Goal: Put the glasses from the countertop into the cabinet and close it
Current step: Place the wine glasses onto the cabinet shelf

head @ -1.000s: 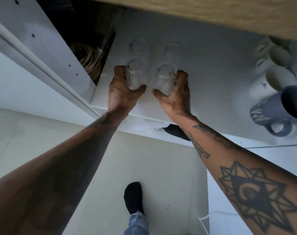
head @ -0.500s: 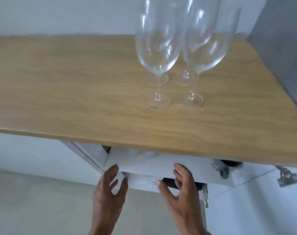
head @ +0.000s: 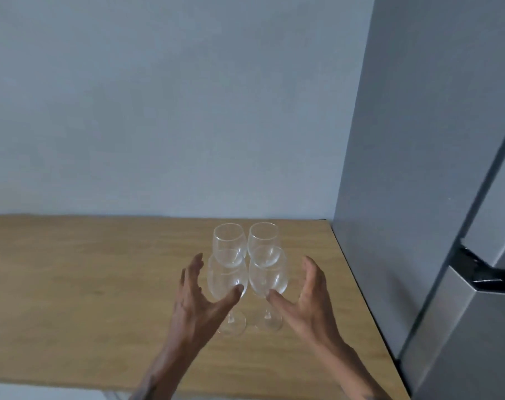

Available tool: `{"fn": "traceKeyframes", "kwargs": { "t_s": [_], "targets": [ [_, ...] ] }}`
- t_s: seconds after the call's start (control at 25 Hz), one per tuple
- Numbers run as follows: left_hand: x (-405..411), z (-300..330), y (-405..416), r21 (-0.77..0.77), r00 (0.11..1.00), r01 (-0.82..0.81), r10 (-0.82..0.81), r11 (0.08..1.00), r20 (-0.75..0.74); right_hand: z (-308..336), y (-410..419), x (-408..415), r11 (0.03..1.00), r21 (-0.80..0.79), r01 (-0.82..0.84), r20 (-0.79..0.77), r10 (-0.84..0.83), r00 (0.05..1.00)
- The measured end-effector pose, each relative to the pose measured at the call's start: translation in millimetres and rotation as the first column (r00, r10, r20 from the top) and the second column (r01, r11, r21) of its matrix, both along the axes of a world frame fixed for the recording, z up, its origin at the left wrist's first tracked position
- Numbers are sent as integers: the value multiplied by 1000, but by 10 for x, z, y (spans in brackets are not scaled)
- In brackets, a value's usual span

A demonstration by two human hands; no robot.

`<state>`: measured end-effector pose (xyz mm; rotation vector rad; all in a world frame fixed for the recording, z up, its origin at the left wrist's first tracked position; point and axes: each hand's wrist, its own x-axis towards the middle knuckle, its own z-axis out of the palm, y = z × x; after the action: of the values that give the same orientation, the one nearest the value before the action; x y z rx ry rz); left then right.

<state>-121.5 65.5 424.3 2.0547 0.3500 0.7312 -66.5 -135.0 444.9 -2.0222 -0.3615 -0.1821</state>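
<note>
1. Pale blue-grey plaster wall [head: 158,105] rose behind everything, with a tall grey metal refrigerator [head: 436,197] at the right.
2. A light oak wooden worktop [head: 86,284] ran below them.
3. Four clear stemmed wine glasses [head: 245,264] stood upright, clustered near the worktop's back right corner.
4. The left hand [head: 197,298] and right hand [head: 306,295] flanked the front pair, fingers spread wide, gripping nothing; thumbs lay against the bowls.

Grey fridge [head: 436,197] stands at my right, against the table edge; plain pale wall [head: 158,105] behind.
</note>
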Motion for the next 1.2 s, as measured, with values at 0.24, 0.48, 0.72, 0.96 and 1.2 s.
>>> {"fn": "traceKeyframes", "kwargs": {
  "t_s": [0.24,0.48,0.72,0.96,1.2],
  "targets": [
    [469,-98,136,-83,981,102,-114,991,-156,-159,418,445,1000,-26,-14,-23,13,1000],
    [349,-149,67,-219,989,114,-131,969,-64,-249,369,320,997,69,18,36,-21,999],
    [-474,324,-284,-190,996,93,-90,977,20,186,-284,-418,994,93,-51,106,41,994],
    [-1454,229,-908,-171,995,92,-97,981,-20,113,-922,-1321,990,79,-114,123,104,987],
    [-1868,-830,-1218,-213,993,91,-104,973,-53,-889,-1115,-1758,990,117,-82,5,82,997]
  ]
}}
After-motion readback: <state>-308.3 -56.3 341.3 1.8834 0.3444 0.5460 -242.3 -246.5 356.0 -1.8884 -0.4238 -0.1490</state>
